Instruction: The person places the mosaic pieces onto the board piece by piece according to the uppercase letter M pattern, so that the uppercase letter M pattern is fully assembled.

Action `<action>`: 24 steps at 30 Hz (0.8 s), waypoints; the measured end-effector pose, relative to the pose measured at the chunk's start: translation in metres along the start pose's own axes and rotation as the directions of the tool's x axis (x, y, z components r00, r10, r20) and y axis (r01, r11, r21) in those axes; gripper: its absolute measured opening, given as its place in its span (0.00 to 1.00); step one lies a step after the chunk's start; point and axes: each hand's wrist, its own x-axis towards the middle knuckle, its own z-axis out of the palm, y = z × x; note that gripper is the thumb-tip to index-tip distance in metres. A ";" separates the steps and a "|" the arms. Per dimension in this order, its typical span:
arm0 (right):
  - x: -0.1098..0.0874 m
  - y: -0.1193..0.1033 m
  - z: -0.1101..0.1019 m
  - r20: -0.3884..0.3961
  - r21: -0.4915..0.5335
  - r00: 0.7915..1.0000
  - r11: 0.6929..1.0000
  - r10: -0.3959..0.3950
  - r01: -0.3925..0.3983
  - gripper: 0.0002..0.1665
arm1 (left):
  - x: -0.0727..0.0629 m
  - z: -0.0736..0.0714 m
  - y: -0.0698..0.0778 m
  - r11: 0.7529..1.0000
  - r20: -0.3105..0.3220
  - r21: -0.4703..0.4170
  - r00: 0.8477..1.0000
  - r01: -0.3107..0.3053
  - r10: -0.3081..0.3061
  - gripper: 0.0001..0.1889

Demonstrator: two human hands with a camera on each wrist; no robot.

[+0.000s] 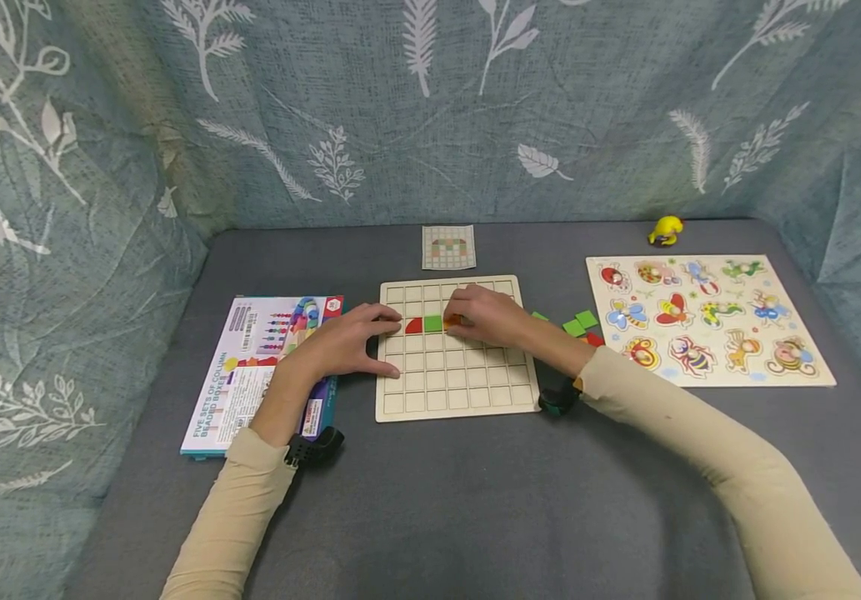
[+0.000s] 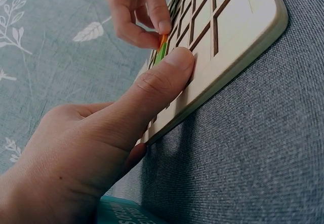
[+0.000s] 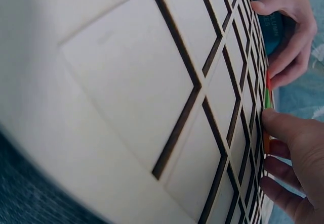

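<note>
A wooden grid board point(image 1: 456, 402) lies flat at the middle of the table. One row holds a red tile point(image 1: 415, 326) with a curved side and, beside it, a green square tile point(image 1: 433, 323). My right hand point(image 1: 484, 317) is over the board, its thumb and fingertips pinching an orange tile point(image 3: 267, 142) right beside the green one; its shape is mostly covered. At the board's left edge rests my left hand point(image 1: 347, 340), thumb point(image 2: 177, 62) on the top face and fingers spread farther along the edge.
Behind the board lies a small pattern card point(image 1: 448, 247). Several loose green tiles point(image 1: 575, 327) and some red ones lie right of it, partly behind the right forearm. A boxed bead set point(image 1: 208, 417) is at left, an insect puzzle board point(image 1: 715, 379) at right, with a yellow toy point(image 1: 668, 229) behind.
</note>
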 end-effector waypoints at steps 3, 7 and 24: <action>0.000 0.000 0.000 0.005 0.002 1.000 1.000 0.001 -0.001 0.09 | 0.000 0.000 0.000 1.000 0.002 0.002 1.000 -0.001 0.001 0.42; 0.001 0.000 0.001 0.004 0.001 1.000 1.000 -0.007 0.007 0.09 | 0.000 0.000 -0.001 1.000 0.006 0.004 1.000 0.006 -0.006 0.42; 0.006 -0.001 -0.004 0.051 0.012 0.998 1.000 -0.024 0.024 0.06 | -0.001 0.001 -0.002 1.000 -0.005 -0.016 1.000 -0.016 0.016 0.42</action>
